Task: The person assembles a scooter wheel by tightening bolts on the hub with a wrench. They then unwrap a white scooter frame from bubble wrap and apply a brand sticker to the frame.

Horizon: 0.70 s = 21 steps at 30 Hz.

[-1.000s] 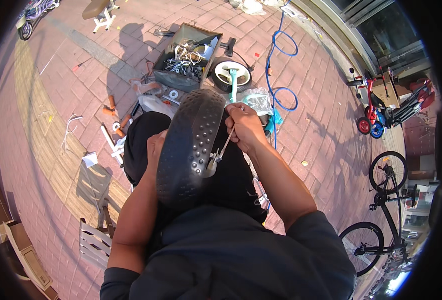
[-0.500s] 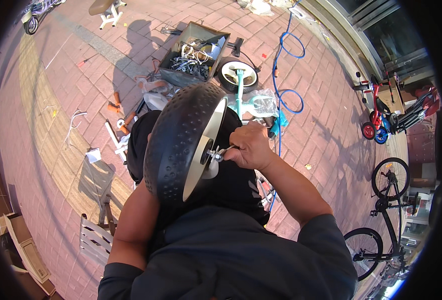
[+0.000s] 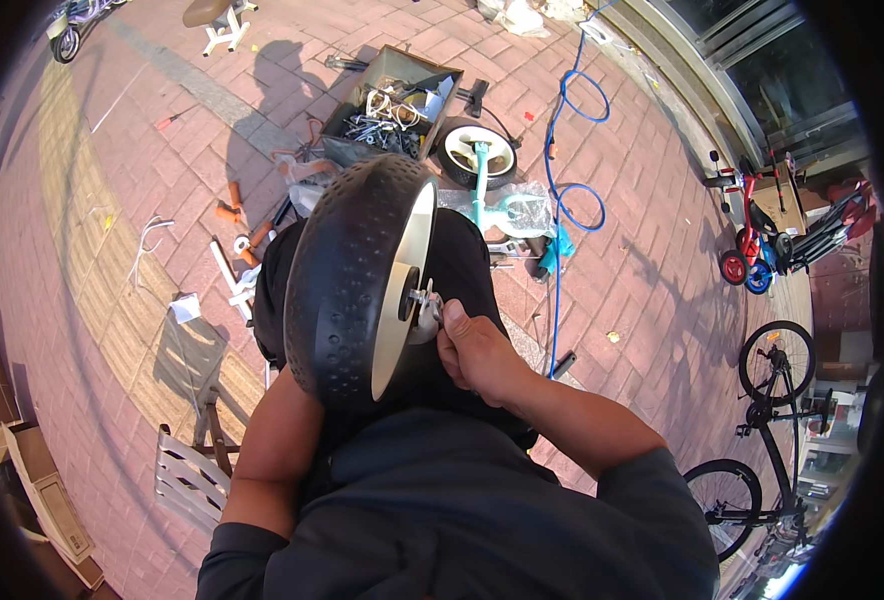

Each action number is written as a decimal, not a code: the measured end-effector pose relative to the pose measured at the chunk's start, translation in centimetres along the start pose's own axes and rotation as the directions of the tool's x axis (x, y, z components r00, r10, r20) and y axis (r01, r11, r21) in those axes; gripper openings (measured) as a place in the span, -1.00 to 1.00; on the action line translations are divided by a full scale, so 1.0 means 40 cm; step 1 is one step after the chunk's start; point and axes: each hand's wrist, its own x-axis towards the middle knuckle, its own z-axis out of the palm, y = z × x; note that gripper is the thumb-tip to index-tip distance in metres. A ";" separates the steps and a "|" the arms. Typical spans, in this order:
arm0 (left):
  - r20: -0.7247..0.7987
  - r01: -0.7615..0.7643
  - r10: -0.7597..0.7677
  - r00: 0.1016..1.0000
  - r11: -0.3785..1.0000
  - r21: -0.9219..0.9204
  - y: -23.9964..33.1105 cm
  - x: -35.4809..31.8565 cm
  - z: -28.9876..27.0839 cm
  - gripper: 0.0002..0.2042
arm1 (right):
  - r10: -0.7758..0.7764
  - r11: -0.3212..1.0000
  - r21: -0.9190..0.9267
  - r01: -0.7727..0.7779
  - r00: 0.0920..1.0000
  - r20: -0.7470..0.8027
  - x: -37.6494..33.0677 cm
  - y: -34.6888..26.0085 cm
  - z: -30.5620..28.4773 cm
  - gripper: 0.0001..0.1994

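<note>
A thick black wheel (image 3: 342,290) with a dimpled tyre and a cream hub face stands upright across my lap. From its hub sticks out a metal axle end (image 3: 425,298) with nuts and small metal parts on it. My right hand (image 3: 477,352) is closed beside this axle end, thumb up and fingers curled. What sits in its fingers is too small to make out. My left forearm (image 3: 284,425) runs up behind the tyre, and the wheel hides my left hand and its fingers.
Ahead stands a metal toolbox (image 3: 430,62) full of tools, with a second wheel (image 3: 477,152) on a mint-green fork (image 3: 482,185) beside it. A blue hose (image 3: 552,150) loops along the paving. Orange-handled tools (image 3: 232,207) lie left. A black bicycle (image 3: 777,430) and a red child's bike (image 3: 747,230) stand right.
My right hand has come down and nearer to me, turning from knuckles-up to thumb-up beside the axle end. The wheel has tipped slightly more upright.
</note>
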 end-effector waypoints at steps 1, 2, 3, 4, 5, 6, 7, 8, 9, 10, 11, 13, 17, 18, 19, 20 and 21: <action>0.001 0.048 -0.048 0.999 0.993 -0.112 0.001 0.001 0.003 -0.67 | 0.032 0.997 0.065 -0.034 0.999 0.028 0.000 0.003 0.002 -0.25; 0.008 0.150 -0.156 0.988 0.930 -0.337 0.005 0.003 0.004 -0.68 | 0.063 0.989 0.132 -0.070 0.996 0.056 0.000 0.008 0.005 -0.27; 0.009 0.198 -0.210 0.978 0.907 -0.372 0.006 0.018 0.010 -0.74 | -0.094 0.995 0.022 0.095 0.995 -0.033 0.003 0.013 0.010 -0.32; 0.009 0.245 -0.264 0.964 0.880 -0.408 0.011 0.035 0.015 -0.77 | -0.257 0.964 -0.102 0.247 0.961 -0.104 0.006 0.019 0.014 -0.36; -0.054 0.073 -0.080 0.995 0.990 -0.120 0.013 0.042 0.027 -0.75 | -0.341 0.924 -0.239 0.297 0.924 -0.171 0.009 0.024 0.015 -0.41; -0.044 -0.062 0.066 0.997 0.995 0.083 0.022 0.057 0.034 -0.70 | -0.490 0.847 -0.333 0.414 0.851 -0.189 0.013 0.028 0.015 -0.45; -0.032 -0.195 0.214 0.976 0.934 0.298 0.033 0.068 0.043 -0.63 | -0.558 0.793 -0.425 0.437 0.800 -0.219 0.015 0.031 0.013 -0.50; -0.020 -0.300 0.354 0.935 0.821 0.486 0.046 0.080 0.053 -0.56 | -0.625 0.731 -0.514 0.449 0.742 -0.242 0.019 0.035 0.011 -0.54; -0.058 -0.278 0.336 0.940 0.854 0.439 0.057 0.078 0.067 -0.55 | -0.666 0.663 -0.623 0.416 0.708 -0.236 0.024 0.037 0.003 -0.53; -0.091 -0.260 0.319 0.944 0.883 0.390 0.070 0.077 0.080 -0.54 | -0.652 0.686 -0.591 0.424 0.719 -0.241 0.030 0.041 0.000 -0.52; -0.058 -0.285 0.331 0.942 0.879 0.382 0.085 0.075 0.089 -0.54 | -0.638 0.710 -0.555 0.434 0.730 -0.245 0.042 0.046 -0.003 -0.51; -0.041 -0.297 0.352 0.935 0.841 0.452 0.102 0.062 0.113 -0.53 | -0.630 0.726 -0.530 0.438 0.734 -0.255 0.062 0.062 -0.005 -0.46; -0.059 -0.279 0.329 0.942 0.872 0.401 0.101 0.042 0.134 -0.52 | -0.636 0.768 -0.286 0.573 0.736 -0.232 0.072 0.098 -0.002 -0.43; -0.055 -0.294 0.339 0.939 0.877 0.380 0.094 0.041 0.136 -0.53 | -0.603 0.797 -0.210 0.567 0.769 -0.213 0.065 0.102 -0.005 -0.43; -0.037 -0.328 0.377 0.926 0.848 0.417 0.086 0.043 0.136 -0.54 | -0.576 0.817 -0.118 0.564 0.793 -0.196 0.056 0.104 -0.007 -0.44; -0.012 -0.359 0.405 0.914 0.823 0.441 0.078 0.046 0.135 -0.55 | -0.457 0.888 -0.064 0.455 0.861 -0.222 0.045 0.104 -0.009 -0.45; 0.013 -0.406 0.451 0.892 0.791 0.458 0.070 0.051 0.136 -0.56 | -0.344 0.935 0.001 0.355 0.909 -0.235 0.038 0.101 -0.012 -0.46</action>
